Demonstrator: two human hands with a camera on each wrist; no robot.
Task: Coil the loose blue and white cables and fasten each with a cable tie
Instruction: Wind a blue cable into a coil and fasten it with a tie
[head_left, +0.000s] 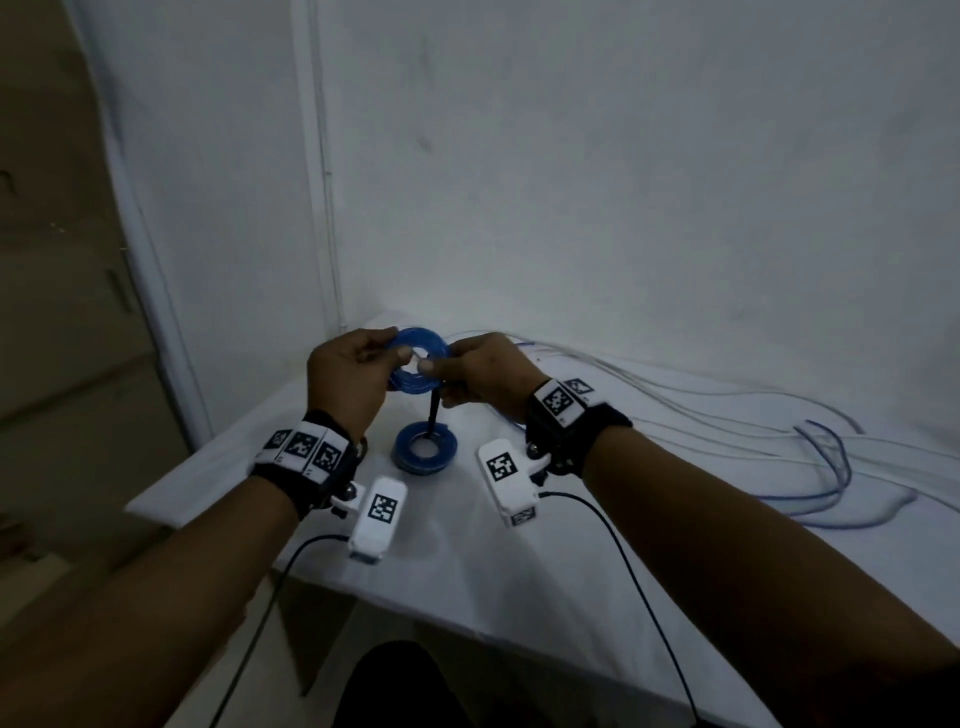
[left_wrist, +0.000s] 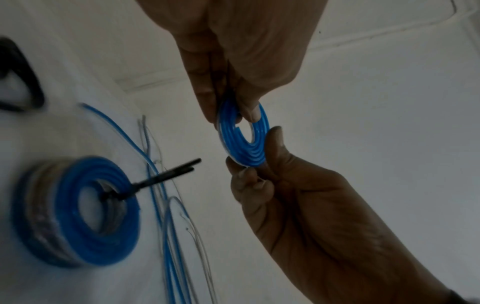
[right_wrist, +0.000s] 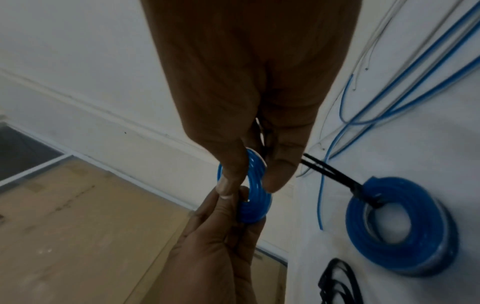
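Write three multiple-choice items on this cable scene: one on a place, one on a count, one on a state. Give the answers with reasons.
1. Where is the small flat blue cable coil?
A. Held in the air between both hands
B. Lying on the floor
C. Hanging on the wall

2. How many blue coils show?
A. One
B. Two
C. Four

3. What state is the thick blue cable coil on the white table in?
A. Unwound
B. Bound with a black cable tie
C. Held by a hand

Answers: 1 A, the left hand and right hand pinch its rim above the table. 2 B, one held, one on the table. 3 B, the tie's tail sticks up from it.
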